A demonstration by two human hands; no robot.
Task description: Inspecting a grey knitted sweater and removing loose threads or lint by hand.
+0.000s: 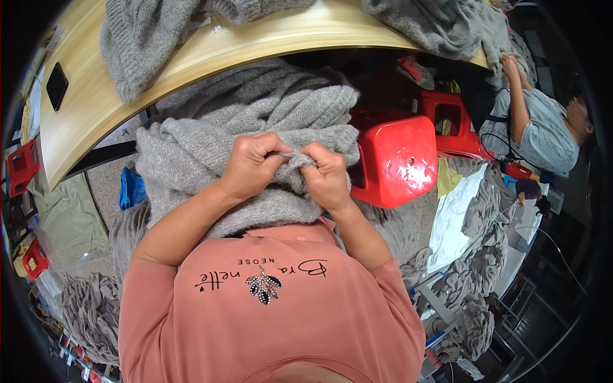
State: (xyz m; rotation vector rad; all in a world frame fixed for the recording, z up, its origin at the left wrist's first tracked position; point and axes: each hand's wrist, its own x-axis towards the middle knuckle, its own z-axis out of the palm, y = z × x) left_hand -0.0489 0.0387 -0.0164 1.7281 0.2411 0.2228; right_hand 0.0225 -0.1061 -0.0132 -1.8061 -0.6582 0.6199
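Left of the red stool [403, 163], the grey knit [185, 150] lies heaped before the person, its long folds running mostly crosswise, toward the stool. The left hand [255, 166], farther from the stool, pinches a small gathered bit between thumb and forefinger; the right hand [327, 175], nearer the stool, pinches just beside it.

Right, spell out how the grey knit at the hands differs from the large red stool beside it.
The grey knit is fuzzy and matt; the red stool is smooth and shiny. The knit lies in loose folds, while the stool holds a stiff, boxy shape. The left hand and right hand pinch the knit; neither touches the stool. Both things are one plain colour.
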